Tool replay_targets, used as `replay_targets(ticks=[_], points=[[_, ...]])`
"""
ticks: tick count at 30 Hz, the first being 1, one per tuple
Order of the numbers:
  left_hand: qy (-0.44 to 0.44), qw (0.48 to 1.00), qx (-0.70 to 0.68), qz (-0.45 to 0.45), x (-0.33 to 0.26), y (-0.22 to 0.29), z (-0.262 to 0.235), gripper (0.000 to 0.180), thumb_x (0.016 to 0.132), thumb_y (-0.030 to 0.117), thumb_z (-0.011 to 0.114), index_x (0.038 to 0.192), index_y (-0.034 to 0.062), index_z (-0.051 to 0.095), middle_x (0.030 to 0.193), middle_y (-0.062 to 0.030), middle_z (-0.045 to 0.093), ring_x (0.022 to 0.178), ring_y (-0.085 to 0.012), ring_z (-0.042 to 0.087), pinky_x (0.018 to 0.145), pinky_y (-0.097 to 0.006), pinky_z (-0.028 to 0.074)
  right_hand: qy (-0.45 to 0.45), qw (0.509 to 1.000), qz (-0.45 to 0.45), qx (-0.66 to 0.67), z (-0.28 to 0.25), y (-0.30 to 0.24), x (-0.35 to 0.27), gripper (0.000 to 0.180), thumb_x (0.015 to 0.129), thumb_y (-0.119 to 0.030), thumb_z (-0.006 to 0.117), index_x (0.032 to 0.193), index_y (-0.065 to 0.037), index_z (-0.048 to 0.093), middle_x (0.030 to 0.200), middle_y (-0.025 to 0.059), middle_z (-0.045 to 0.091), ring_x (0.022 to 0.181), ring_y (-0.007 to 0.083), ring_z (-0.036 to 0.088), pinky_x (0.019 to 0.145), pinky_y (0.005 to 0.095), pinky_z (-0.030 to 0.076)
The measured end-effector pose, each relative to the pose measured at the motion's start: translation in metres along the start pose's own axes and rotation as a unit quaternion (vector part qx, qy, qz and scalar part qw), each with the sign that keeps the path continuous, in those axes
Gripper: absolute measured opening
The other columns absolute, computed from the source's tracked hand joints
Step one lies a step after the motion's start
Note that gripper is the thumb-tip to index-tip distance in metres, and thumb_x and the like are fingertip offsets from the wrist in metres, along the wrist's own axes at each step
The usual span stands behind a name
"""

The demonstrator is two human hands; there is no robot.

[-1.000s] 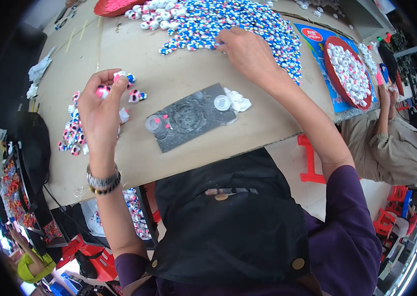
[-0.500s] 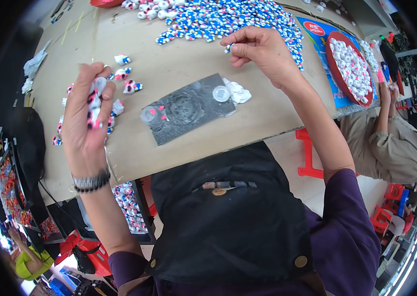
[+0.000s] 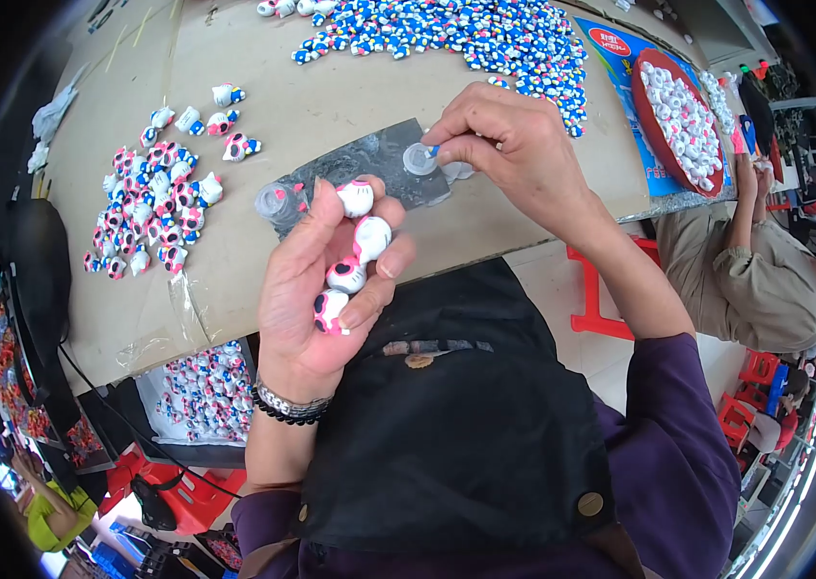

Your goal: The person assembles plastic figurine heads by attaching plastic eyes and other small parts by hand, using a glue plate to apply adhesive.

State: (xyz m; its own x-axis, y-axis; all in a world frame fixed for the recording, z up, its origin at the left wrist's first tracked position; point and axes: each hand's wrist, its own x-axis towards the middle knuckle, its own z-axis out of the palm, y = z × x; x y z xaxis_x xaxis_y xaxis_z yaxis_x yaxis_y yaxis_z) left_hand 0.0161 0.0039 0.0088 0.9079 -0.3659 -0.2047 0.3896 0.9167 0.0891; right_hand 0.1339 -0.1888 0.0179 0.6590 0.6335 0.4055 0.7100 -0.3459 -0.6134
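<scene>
Several white figurine heads with pink and black markings [image 3: 370, 238] rest in my left hand [image 3: 307, 280], which curls palm-up around them above the table's front edge. My right hand [image 3: 514, 145] pinches a small blue figurine body [image 3: 433, 151] between thumb and fingers. It is held at the small clear round cup [image 3: 419, 159] on the dark grey plate [image 3: 369, 159]; whether it touches the cup's contents I cannot tell. Another small clear cup [image 3: 274, 199] sits at the plate's left end, beside tiny pink pieces [image 3: 301, 191].
A large heap of blue figurine bodies [image 3: 447, 29] covers the table's far side. Assembled figurines [image 3: 152, 198] cluster at the left. A red tray of white heads [image 3: 683, 125] stands at the right, near a co-worker's arms [image 3: 750, 193]. Below the table is a box of figurines [image 3: 205, 396].
My left hand has swung right from the figurine cluster to before the grey plate, turning its palm up. My right hand has brought the blue body down from the heap to the clear cup.
</scene>
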Motion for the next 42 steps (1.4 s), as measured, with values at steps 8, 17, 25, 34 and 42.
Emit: replay_targets(ticks=[8,17,25,34,42], points=[[0.023,0.996,0.065,0.055,0.001,-0.003,-0.009,0.041,0.099,0.018,0.047,0.135,-0.0012,0.042,0.103,-0.0163,0.060,0.077,-0.0228,0.056,0.035,-0.020,0.042,-0.014,0.995,-0.077,-0.065,0.005,0.002,0.000,0.016,0.070,0.002,0.072,0.085,0.000,0.066,0.080,0.0085,0.061,0.075,0.0232,0.062,0.062,0.0320,0.050],[-0.005,0.995,0.075,0.063,0.000,-0.007,-0.010,0.055,0.100,0.022,0.050,0.147,0.0030,0.030,0.101,-0.0107,0.060,0.075,-0.0159,0.055,0.037,-0.018,0.041,-0.048,0.977,-0.123,-0.169,0.009,-0.004,0.003,0.016,0.066,0.004,0.064,0.081,-0.002,0.062,0.081,0.0082,0.057,0.078,0.0248,0.060,0.062,0.0346,0.050],[0.053,0.986,0.125,0.095,-0.003,-0.011,0.002,0.045,0.098,0.021,0.056,0.138,0.0028,0.043,0.099,-0.0071,0.062,0.071,-0.0132,0.056,0.039,-0.018,0.041,0.008,0.993,-0.094,-0.076,0.007,0.005,0.002,0.012,0.074,0.005,0.065,0.084,-0.001,0.067,0.081,0.0076,0.061,0.069,0.0197,0.061,0.056,0.0307,0.049],[0.102,0.955,0.231,0.156,0.016,-0.026,0.006,0.032,0.098,0.023,0.056,0.123,0.0039,0.054,0.095,-0.0040,0.062,0.067,-0.0078,0.055,0.040,-0.018,0.041,0.087,0.879,0.295,0.363,0.006,-0.017,-0.002,0.011,0.086,-0.001,0.066,0.095,0.004,0.069,0.084,0.0054,0.065,0.066,0.0076,0.060,0.046,0.0191,0.047],[0.090,0.932,0.280,0.209,0.027,-0.031,-0.002,0.036,0.097,0.026,0.058,0.123,0.0032,0.051,0.082,-0.0032,0.058,0.064,-0.0060,0.054,0.040,-0.018,0.041,0.119,0.864,0.215,0.440,0.017,-0.036,-0.008,0.010,0.084,0.004,0.065,0.094,0.005,0.069,0.085,0.0074,0.062,0.066,0.0103,0.060,0.046,0.0199,0.048]])
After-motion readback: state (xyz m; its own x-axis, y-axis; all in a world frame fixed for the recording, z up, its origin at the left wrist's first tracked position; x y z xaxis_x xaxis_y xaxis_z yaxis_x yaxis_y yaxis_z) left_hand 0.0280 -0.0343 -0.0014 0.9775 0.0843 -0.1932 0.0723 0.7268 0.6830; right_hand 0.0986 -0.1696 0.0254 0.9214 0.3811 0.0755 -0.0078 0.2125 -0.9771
